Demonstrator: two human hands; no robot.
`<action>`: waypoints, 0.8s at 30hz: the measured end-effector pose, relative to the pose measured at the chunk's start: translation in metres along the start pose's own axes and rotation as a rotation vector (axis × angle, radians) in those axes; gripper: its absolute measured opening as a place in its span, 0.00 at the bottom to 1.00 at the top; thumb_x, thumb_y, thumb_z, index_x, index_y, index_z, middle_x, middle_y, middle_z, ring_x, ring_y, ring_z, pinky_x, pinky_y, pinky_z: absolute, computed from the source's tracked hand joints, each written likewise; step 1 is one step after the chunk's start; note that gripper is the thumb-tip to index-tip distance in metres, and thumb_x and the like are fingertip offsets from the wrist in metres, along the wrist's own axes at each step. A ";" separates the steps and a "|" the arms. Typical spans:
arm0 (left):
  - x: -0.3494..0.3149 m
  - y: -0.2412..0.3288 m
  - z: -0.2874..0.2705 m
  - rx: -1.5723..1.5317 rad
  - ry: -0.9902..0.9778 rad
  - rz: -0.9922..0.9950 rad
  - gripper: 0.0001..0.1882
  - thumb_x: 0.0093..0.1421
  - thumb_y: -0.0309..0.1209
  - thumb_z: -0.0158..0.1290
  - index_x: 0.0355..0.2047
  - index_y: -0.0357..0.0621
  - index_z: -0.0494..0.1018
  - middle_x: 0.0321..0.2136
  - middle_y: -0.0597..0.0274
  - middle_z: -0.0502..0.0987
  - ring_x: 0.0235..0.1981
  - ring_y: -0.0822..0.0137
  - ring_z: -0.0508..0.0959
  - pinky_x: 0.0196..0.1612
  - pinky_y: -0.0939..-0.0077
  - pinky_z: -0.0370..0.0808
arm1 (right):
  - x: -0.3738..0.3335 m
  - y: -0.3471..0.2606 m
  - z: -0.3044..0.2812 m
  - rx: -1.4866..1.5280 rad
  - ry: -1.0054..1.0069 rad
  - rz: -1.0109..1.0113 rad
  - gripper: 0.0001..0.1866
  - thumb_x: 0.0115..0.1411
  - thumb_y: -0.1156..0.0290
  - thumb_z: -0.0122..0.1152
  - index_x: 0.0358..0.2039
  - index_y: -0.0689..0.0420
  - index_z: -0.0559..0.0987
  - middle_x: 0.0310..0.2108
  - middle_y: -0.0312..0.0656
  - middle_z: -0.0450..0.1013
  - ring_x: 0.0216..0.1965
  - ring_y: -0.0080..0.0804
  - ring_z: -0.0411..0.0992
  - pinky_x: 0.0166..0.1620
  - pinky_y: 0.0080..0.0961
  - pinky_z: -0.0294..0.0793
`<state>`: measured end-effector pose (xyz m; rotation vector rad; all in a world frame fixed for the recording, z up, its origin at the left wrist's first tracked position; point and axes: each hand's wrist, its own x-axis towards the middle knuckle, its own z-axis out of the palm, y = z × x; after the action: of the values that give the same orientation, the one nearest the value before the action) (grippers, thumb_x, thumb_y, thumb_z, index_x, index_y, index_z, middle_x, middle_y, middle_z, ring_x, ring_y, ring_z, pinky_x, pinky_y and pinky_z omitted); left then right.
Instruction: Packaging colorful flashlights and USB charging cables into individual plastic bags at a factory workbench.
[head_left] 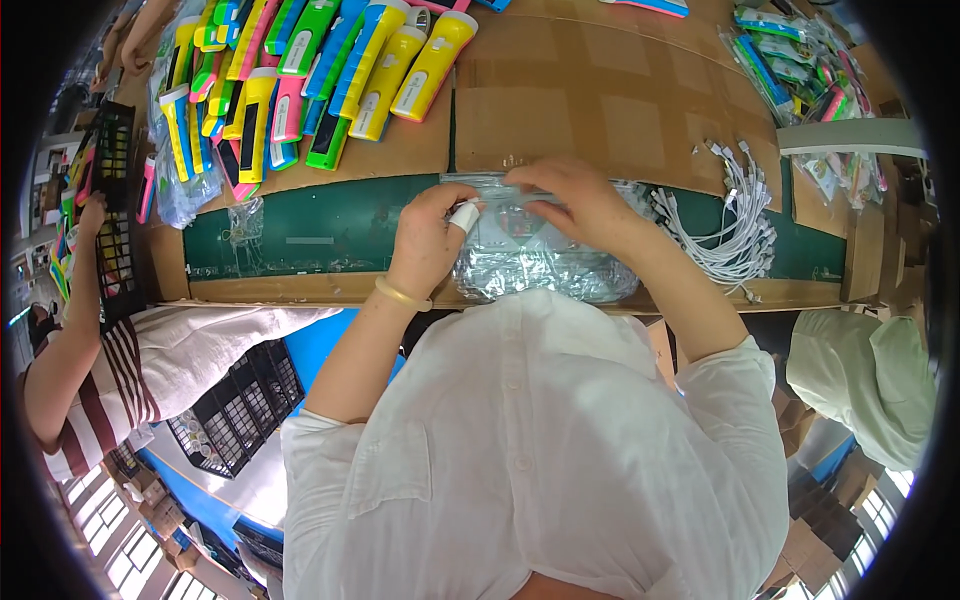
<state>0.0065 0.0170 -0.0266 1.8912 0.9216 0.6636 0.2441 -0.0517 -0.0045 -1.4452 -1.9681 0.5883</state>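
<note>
A stack of clear plastic bags (pixel 545 277) lies at the table's near edge, right in front of my body. My left hand (pixel 428 228) is closed at the stack's upper left, pinching the edge of a bag. A white wrap (pixel 465 215) covers one of its digits. Over the top of the same bags is my right hand (pixel 578 202), its thumb and fingers apart and curved toward the left. Nothing shows between them. To the right of the stack lies a bundle of white cables (pixel 738 215).
A heap of colourful flashlights (pixel 300 75) covers the far left. Bagged flashlights (pixel 800 75) are piled at the far right by a grey bar (pixel 850 136). Cardboard (pixel 610 95) covers the green tabletop (pixel 330 225). People sit at both sides; a black crate (pixel 240 410) stands at lower left.
</note>
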 end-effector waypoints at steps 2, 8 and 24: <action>0.001 0.004 -0.001 -0.051 -0.013 -0.021 0.10 0.57 0.18 0.58 0.40 0.35 0.79 0.35 0.56 0.82 0.35 0.66 0.81 0.42 0.74 0.77 | 0.008 -0.003 0.011 0.039 -0.024 -0.119 0.18 0.54 0.79 0.67 0.45 0.48 0.81 0.35 0.40 0.75 0.38 0.45 0.74 0.40 0.39 0.74; -0.003 0.011 -0.008 -0.143 0.020 -0.075 0.08 0.59 0.20 0.59 0.40 0.36 0.79 0.32 0.53 0.82 0.32 0.62 0.82 0.36 0.74 0.78 | 0.009 0.000 0.007 -0.038 -0.081 -0.075 0.12 0.56 0.77 0.67 0.41 0.49 0.81 0.35 0.40 0.74 0.38 0.44 0.74 0.40 0.38 0.75; 0.007 0.023 0.009 0.009 -0.191 0.453 0.10 0.52 0.20 0.58 0.35 0.44 0.78 0.38 0.56 0.79 0.38 0.52 0.80 0.42 0.62 0.78 | 0.191 0.090 -0.059 -0.386 0.199 0.141 0.23 0.61 0.60 0.66 0.54 0.55 0.77 0.43 0.48 0.79 0.46 0.46 0.77 0.47 0.41 0.77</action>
<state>0.0251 0.0113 -0.0102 2.1495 0.3752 0.7239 0.3066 0.1568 0.0192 -1.8089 -1.9001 0.1145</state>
